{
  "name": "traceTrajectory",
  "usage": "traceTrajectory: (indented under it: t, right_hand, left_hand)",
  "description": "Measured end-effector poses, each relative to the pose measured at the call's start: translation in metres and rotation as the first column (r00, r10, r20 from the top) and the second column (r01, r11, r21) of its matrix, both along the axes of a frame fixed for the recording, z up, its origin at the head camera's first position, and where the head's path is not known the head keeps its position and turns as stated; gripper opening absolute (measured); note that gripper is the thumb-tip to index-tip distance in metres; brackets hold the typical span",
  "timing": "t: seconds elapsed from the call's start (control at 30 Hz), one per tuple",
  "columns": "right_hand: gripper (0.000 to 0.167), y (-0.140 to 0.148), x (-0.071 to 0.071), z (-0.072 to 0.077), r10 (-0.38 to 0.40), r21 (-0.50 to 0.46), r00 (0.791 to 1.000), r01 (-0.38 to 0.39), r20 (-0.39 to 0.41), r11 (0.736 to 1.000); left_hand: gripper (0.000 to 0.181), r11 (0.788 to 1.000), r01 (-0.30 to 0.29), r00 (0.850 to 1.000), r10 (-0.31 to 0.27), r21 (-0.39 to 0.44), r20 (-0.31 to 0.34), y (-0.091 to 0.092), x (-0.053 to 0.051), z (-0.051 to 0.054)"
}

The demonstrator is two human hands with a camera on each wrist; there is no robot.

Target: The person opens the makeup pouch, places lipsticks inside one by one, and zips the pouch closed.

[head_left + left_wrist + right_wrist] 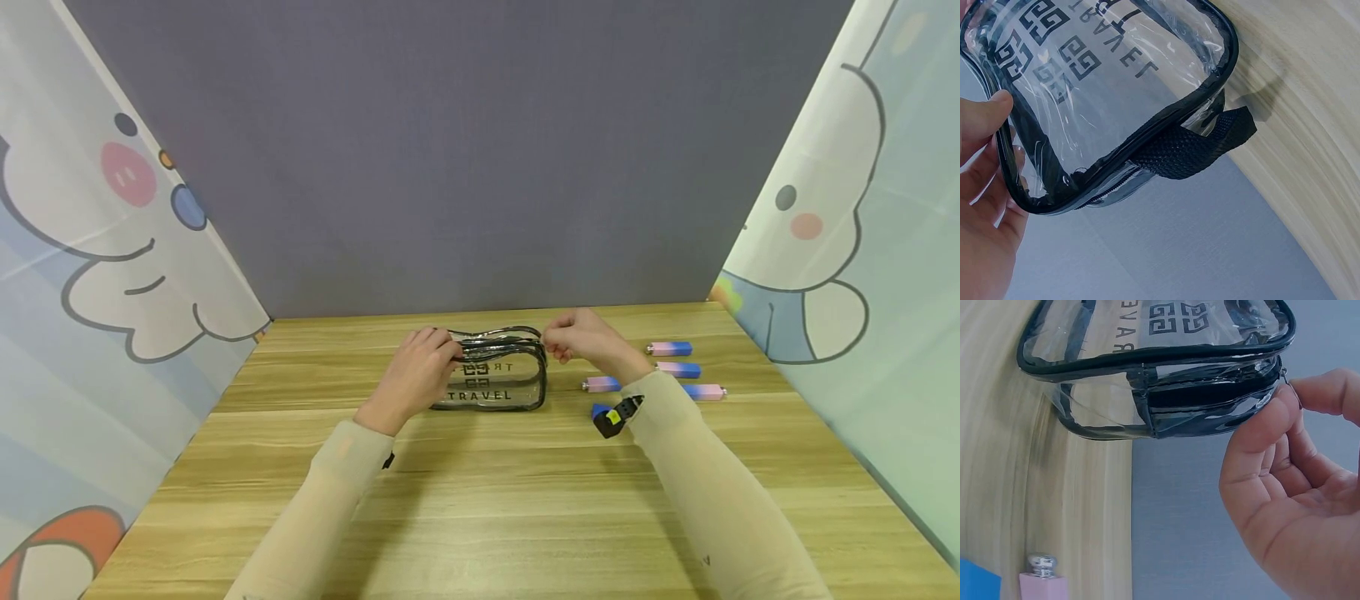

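Observation:
A clear plastic travel pouch [491, 385] with black piping and printed lettering stands on the wooden table. Its left side is held by my left hand [423, 362], with the thumb [988, 115] on one face and the fingers behind the edge. At the pouch's upper right corner, my right hand [588, 340] pinches the small metal zipper pull [1291, 387] between thumb and forefinger. The left wrist view shows a black mesh loop [1185, 150] at one end of the pouch. No contents are visible through the clear plastic.
Several slim pink-and-blue square tubes [670, 348] with silvery end knobs lie right of the pouch, some partly hidden by my right arm. A grey panel [480, 167] rises behind the table [480, 500]; cartoon-printed curtains [862, 208] flank it.

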State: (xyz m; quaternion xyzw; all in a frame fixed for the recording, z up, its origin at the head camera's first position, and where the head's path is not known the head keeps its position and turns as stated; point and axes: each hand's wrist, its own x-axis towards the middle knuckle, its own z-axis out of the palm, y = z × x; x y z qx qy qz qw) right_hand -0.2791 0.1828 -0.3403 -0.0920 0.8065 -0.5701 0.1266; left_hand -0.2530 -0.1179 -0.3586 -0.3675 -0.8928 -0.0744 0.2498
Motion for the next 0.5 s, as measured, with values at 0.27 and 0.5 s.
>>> traceTrajectory:
  t: [0.27, 0.5]
  right_hand:
    - [0.017, 0.0013, 0.0022, -0.0032, 0.006, -0.048, 1.0, -0.006, 0.007, 0.999]
    - [0.019, 0.0031, 0.0047, -0.0056, -0.007, -0.068, 0.999, 0.01, 0.031, 0.998]
  left_hand:
    - [0.011, 1.0, 0.001, 1.0, -0.001, 0.006, 0.009, -0.0002, 0.0001, 0.0003]
    - [0.011, 1.0, 0.003, 1.0, -0.003, 0.01, 0.016, -0.0007, 0.0009, 0.0015]
